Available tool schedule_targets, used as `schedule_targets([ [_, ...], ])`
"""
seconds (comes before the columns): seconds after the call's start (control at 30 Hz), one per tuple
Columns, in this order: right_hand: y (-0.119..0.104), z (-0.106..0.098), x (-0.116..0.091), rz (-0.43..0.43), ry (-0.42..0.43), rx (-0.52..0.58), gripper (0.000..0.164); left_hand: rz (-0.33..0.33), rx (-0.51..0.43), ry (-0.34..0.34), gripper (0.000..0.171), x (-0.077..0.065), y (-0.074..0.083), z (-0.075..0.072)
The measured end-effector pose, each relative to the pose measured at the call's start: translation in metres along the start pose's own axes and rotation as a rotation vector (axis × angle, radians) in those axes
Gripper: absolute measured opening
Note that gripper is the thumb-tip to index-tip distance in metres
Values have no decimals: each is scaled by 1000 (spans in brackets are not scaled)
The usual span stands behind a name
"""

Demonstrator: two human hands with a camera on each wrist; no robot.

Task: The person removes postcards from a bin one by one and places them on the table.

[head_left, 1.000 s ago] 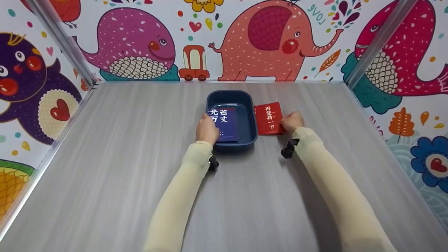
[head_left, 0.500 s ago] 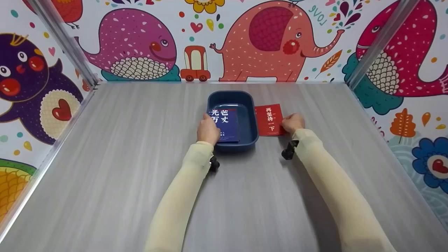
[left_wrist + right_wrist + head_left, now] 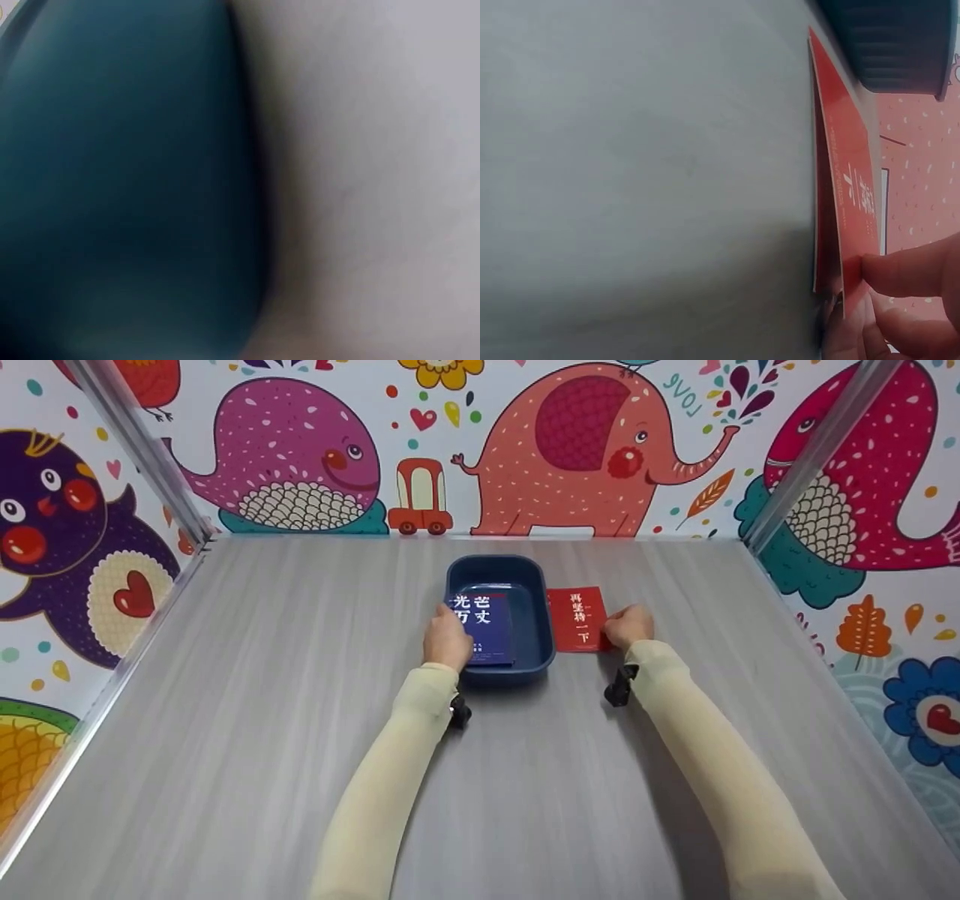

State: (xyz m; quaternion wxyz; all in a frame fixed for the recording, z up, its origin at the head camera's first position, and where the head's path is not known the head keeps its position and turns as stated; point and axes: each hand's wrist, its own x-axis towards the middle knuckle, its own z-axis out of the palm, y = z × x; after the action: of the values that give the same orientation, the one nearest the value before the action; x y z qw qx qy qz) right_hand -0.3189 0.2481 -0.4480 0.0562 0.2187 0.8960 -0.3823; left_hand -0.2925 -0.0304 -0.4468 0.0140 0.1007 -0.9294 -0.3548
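Head view: gripping bin (image 3: pixel 495 559) with left hand (image 3: pixel 448 639), pinching red card (image 3: pixel 577 619) with right hand (image 3: pixel 631 627) beside bin, near table's (image 3: pixel 300 675) far edge; holding it straighter than before, seemingly aligning with lower card (image 3: pixel 825 232).

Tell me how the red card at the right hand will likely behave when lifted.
The red card looks thin at its edge, so it is probably light. Its upper sheet runs nearly straight where the right hand pinches it, suggesting fair stiffness. A gap shows above a lower red layer, so the two may spread apart.
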Motion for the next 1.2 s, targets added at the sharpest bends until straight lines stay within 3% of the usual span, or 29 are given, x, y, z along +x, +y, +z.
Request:
schedule_targets([
  [0.2, 2, 1, -1, -14, 35, -29, 26, 12, 14, 1, 56, 0, 1, 0],
  [0.67, 1, 1, 2, 24, 10, -21, 30, 12, 2, -4, 59, 0, 2, -1],
  [1.2, 2, 4, -2, -58, 36, -56, 30, 23, 6, 3, 52, 0, -1, -1],
])
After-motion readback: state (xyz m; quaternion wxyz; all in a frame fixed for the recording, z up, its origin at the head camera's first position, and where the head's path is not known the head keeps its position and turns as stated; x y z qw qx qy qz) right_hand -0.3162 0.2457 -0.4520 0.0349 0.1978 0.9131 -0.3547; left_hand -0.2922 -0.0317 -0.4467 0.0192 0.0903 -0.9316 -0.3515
